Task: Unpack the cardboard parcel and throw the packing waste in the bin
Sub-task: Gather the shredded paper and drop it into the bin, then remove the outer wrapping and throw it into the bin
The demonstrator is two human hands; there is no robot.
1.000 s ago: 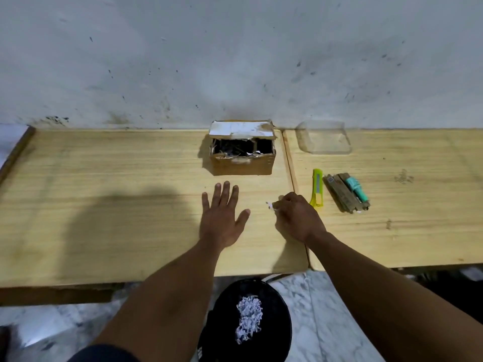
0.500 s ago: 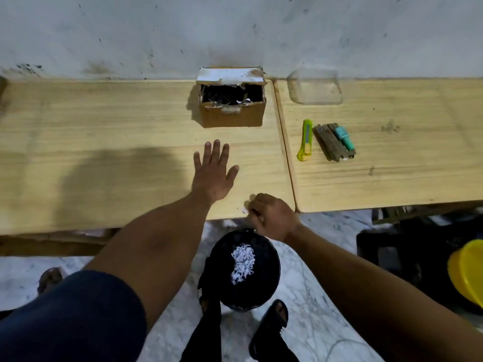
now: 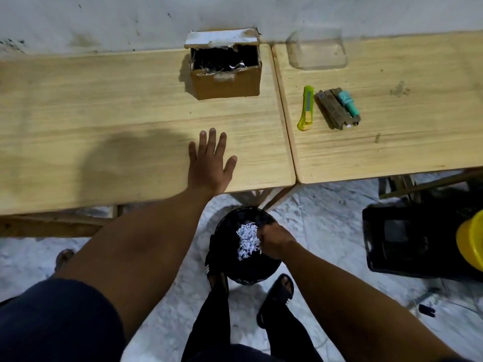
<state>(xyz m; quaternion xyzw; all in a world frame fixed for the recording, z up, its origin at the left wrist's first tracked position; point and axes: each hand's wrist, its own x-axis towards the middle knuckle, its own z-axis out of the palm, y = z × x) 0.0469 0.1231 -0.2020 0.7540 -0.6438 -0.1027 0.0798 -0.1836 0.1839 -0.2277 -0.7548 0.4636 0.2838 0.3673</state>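
A person stands at two pale wooden tables pushed side by side against a stained white wall. The left hand [image 3: 210, 163] lies flat on the near edge of the left table [image 3: 104, 121], palm down, fingers spread apart and holding nothing. The right hand [image 3: 274, 241] reaches down over the black bin [image 3: 235, 270] on the marble floor between the person's feet; its fingers curl downward at the right side of a heap of shredded white paper [image 3: 247, 240] inside the bin, and whether they are pinching any of it cannot be told from this angle.

The cardboard parcel [image 3: 226, 79] stands at the far right corner of the left table, close to the wall, its flap folded back and a few scraps of shredded packing showing in its dark inside. On the right table [image 3: 392, 152], a clear plastic tray [image 3: 317, 52] lies at the far left, near the wall. Nearer, a yellow-green utility knife [image 3: 307, 108] lies just beside a brown flat pack [image 3: 332, 108] with a teal cylinder [image 3: 347, 103] along its right side. A black crate [image 3: 407, 244] and a yellow object [image 3: 471, 241] sit on the floor at the right.
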